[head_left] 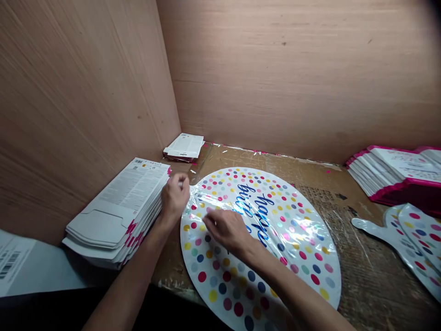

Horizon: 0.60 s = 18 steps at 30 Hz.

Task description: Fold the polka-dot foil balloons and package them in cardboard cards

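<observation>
A flat, round foil balloon (303, 271) lies in front of me, white with coloured dots and blue lettering. Its narrow neck points left, towards the stacked cards. My left hand (175, 196) is closed at that neck, with a small pale bit showing between thumb and finger. Over the balloon's left part, my right hand (229, 230) is curled with its fingertips pinched together. Whatever those fingertips may hold is too small or hidden to make out. My right forearm crosses above the balloon and covers part of the lettering.
A tall stack of printed white card sleeves (127, 197) stands at left, with a smaller card stack (184, 146) behind. Pink-edged folded packs (406, 170) and more dotted balloons (409, 234) lie at right. Wooden panels (292, 69) enclose the cardboard-covered table (361, 271).
</observation>
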Available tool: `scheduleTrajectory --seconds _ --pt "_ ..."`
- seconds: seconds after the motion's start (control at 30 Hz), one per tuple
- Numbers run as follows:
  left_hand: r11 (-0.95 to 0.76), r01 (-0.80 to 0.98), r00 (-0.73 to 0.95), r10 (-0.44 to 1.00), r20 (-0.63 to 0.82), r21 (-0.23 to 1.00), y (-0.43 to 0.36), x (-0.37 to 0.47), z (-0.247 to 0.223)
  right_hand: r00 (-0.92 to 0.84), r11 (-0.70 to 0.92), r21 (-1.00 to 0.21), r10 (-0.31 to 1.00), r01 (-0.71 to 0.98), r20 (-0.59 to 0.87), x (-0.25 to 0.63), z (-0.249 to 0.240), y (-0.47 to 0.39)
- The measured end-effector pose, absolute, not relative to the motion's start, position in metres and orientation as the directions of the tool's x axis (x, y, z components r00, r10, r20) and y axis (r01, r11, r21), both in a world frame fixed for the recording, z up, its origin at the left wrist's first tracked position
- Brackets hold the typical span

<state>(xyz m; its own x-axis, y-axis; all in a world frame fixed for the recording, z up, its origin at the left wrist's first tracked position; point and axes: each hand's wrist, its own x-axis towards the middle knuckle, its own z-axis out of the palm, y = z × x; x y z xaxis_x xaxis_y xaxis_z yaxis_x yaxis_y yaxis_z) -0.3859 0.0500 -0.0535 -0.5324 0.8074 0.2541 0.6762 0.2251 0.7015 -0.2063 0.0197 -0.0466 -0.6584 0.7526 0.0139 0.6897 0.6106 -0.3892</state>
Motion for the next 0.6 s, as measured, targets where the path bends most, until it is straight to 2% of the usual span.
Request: scheduleTrajectory --seconds 0.07,0.13,0.17,0.3,0.6 --pt "0.395 0.828 -0.498 0.845 0.195 0.398 -0.004 -0.378 -0.061 -0.607 0.591 -0.242 0.795 0.769 0.013 -0.245 -0.041 0.046" --pt "0.493 0.844 -0.513 0.857 0.05 0.212 -0.041 -0.368 -0.067 -0.597 0.584 -0.176 0.802 0.793 -0.027 -0.28 -0.037 0.061" --pt "0.506 0.846 -0.511 0.859 -0.009 0.167 -0.051 -0.364 -0.068 -0.597 0.583 -0.165 0.801 0.796 -0.049 -0.295 -0.035 0.065" --pt "0.464 0.866 -0.449 0.886 -0.118 0.187 -0.061 -0.351 -0.065 -0.594 0.574 -0.168 0.797 0.801 -0.109 -0.336 -0.031 0.063" --pt "0.397 0.891 -0.371 0.916 -0.15 0.219 -0.069 -0.346 -0.059 -0.561 0.549 -0.153 0.826 0.822 -0.054 -0.316 -0.038 0.051"
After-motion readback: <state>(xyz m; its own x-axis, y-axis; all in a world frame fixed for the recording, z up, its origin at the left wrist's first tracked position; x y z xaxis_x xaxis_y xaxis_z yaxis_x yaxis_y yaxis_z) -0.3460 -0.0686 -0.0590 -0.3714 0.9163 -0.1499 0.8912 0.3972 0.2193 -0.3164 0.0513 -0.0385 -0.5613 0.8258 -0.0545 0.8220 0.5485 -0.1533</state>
